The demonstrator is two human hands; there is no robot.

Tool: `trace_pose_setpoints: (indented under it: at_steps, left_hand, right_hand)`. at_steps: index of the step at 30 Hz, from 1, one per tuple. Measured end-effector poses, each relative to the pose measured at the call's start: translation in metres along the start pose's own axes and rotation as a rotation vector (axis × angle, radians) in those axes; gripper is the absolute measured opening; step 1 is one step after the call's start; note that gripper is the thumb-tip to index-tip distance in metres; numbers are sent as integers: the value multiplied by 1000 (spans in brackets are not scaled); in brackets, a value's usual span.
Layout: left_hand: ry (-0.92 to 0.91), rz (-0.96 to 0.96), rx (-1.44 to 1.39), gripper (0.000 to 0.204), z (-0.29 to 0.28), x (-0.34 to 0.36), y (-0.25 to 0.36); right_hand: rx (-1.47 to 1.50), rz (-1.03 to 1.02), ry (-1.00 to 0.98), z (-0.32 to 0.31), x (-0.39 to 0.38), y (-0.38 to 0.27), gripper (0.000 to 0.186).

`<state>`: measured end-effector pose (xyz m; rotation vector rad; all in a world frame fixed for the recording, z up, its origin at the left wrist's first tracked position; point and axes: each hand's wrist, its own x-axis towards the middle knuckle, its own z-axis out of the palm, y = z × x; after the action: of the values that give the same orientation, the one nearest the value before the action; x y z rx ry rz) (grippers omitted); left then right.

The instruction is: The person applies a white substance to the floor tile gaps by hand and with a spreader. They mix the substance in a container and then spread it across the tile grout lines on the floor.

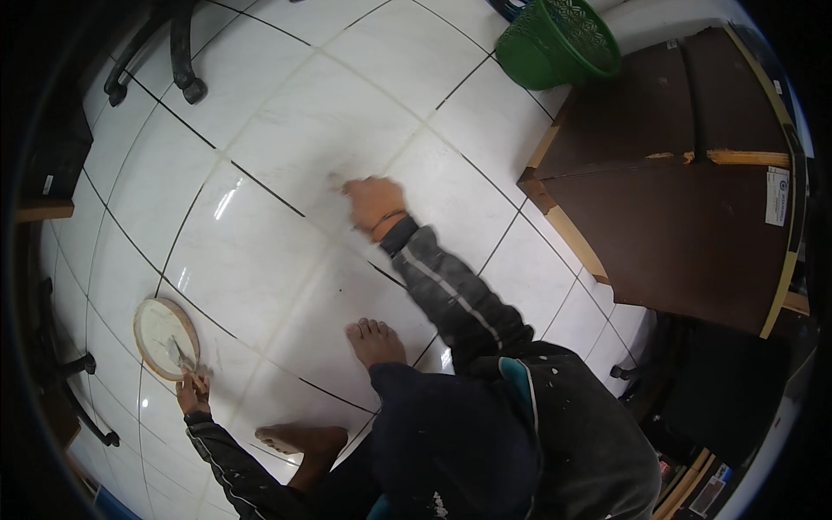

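Note:
My left hand (194, 397) is closed at the near edge of a round shallow pan (146, 347) with a tan rim, at the lower left. Whitish paste coats the pan's inside. A small grey-white tool (178, 354) lies in it, its near end by my fingers; its kind is unclear. Out over the white tile floor (286, 113), my right hand (376, 204) reaches down near a tile joint, smeared by motion. A faint grey blur shows at its fingertips, and whether they hold anything is hidden. Some tile joints are dark, others pale.
A green plastic basket (546, 48) stands at the top right, beside a dark brown cabinet (667, 217) with worn wooden edges. Wheeled chair legs (182, 61) stand at the top left and more at the lower left. My bare feet (377, 341) rest on the tiles.

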<state>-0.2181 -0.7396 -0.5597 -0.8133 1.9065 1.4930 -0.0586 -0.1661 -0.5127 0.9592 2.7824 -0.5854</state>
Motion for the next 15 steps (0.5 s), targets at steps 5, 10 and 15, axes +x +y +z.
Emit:
trace_pose_setpoints:
  at_steps: [5,10,15]
  left_hand:
    - [93,52,-30,29,58,-27,16]
    - [42,2,-78,35,-5,-7,-4]
    - [34,61,-70,38,35,-23,10]
  right_hand:
    - [223,-137,50,44,-46,-82,19]
    - [208,-291,-330,34,-65,-137,23]
    - [529,-491,3,41,-38,-9,54]
